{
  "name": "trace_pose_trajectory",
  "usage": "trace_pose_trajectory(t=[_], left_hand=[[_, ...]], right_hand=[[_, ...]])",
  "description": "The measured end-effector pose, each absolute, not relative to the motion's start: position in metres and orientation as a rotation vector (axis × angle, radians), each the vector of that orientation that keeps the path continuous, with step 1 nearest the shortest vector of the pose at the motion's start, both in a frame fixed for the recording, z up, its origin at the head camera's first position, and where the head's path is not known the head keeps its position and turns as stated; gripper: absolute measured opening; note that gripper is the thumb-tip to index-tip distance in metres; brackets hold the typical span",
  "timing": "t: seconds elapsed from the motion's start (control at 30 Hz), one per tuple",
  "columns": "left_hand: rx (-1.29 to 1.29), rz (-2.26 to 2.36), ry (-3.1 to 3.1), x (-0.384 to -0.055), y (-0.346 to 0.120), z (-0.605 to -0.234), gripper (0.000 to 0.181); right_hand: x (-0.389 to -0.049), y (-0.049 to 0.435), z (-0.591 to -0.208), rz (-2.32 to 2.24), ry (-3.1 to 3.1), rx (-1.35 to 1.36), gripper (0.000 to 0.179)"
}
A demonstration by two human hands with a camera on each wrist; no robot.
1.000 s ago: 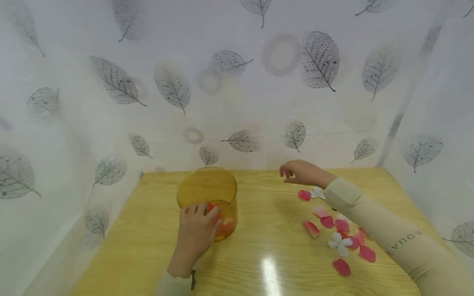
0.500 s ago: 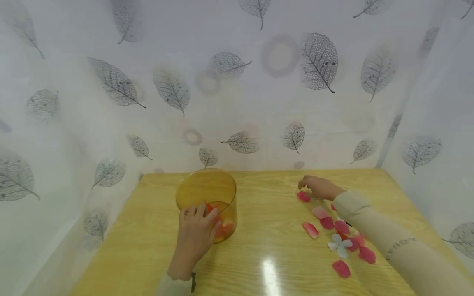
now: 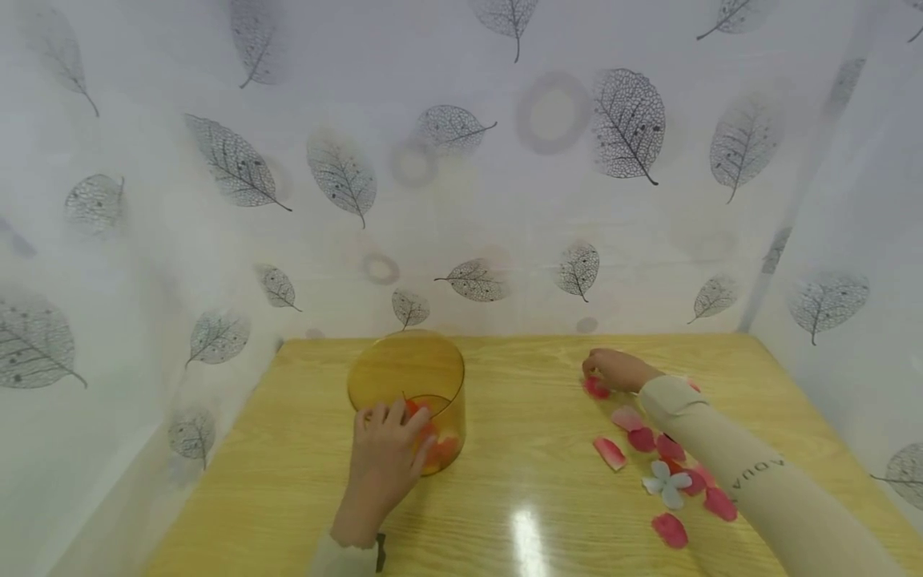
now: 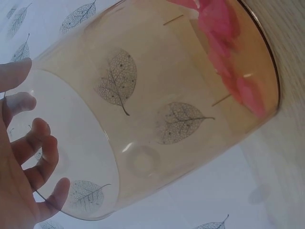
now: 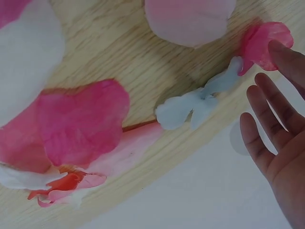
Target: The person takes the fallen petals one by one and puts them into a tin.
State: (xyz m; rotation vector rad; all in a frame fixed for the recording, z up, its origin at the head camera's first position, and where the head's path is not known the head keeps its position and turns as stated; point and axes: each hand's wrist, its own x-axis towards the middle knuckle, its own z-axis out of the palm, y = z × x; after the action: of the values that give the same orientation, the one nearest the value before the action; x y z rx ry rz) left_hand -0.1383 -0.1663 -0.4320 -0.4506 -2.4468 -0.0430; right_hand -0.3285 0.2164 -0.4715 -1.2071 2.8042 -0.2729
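An amber see-through container (image 3: 407, 357) with a slanted rim stands left of the table's middle, red and pink petals (image 4: 221, 43) inside it. My left hand (image 3: 384, 453) holds it from the near left side, with fingers (image 4: 40, 126) curled over the rim. Farther right, my right hand (image 3: 618, 370) is down at the tabletop. In the right wrist view its thumb tip lies on a pink petal (image 5: 267, 43), pinching it; the other fingers (image 5: 252, 138) sit loosely bent beside it. A white flower (image 5: 193, 107) lies against that petal, hidden under the hand in the head view.
Several pink petals (image 3: 640, 439) and another white flower (image 3: 667, 483) are scattered on the wood-grain table (image 3: 526, 417) below the right forearm. A single petal (image 3: 670, 530) lies nearest the front. Leaf-printed white sheeting (image 3: 505, 200) encloses the back and sides.
My right hand has come down and to the right onto the far pink petal, its fingertips closing there. The left hand and container keep their place.
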Motion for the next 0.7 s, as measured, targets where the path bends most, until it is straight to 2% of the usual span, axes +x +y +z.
trace_pose_trajectory(t=[0.2,0.7], left_hand=[[-0.453,-0.052,-2.443,-0.138,-0.166,-0.432,0.033],[-0.457,-0.069,-2.433,-0.137,-0.166,-0.429,0.032]], right_hand=[[-0.330,0.217,-0.468,-0.318,2.778,-1.170,0.013],[-0.324,0.211,-0.425,-0.415,2.746,-1.217,0.010]])
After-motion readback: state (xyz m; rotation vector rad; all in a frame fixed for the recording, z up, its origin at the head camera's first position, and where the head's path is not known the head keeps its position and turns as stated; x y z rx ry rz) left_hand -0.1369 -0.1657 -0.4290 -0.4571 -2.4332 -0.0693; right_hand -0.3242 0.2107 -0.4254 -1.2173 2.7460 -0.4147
